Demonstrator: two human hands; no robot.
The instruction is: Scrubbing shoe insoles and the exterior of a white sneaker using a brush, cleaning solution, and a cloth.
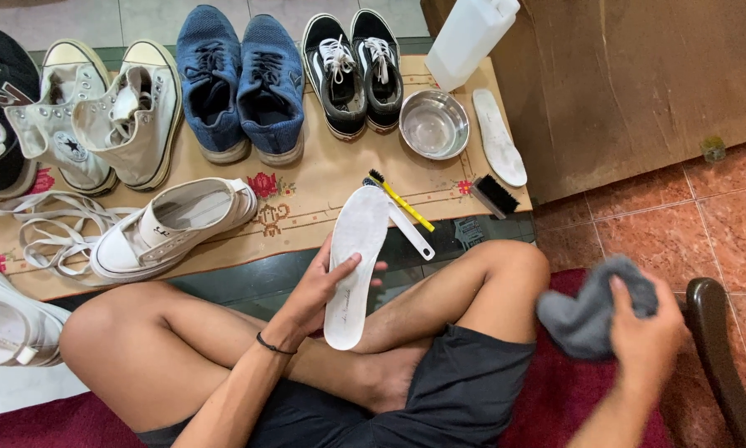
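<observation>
Insole (pixel 352 264), white, thin and probably light and bendable, held at its middle over the lap by left hand (pixel 319 290), thumb across, best gripped by the edges; right hand (pixel 642 332) closed around soft grey cloth (pixel 588 311).

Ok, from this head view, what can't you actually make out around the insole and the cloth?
- Underside of the white insole: faces away; the left hand covers part of its edge.
- Grey cloth: motion-blurred, and the right hand hides its far side.
- Small brushes: partly behind the insole.
- Steel bowl: whether it holds water is too faint to tell.
- White shoe at left: cut off by the frame edge.
</observation>
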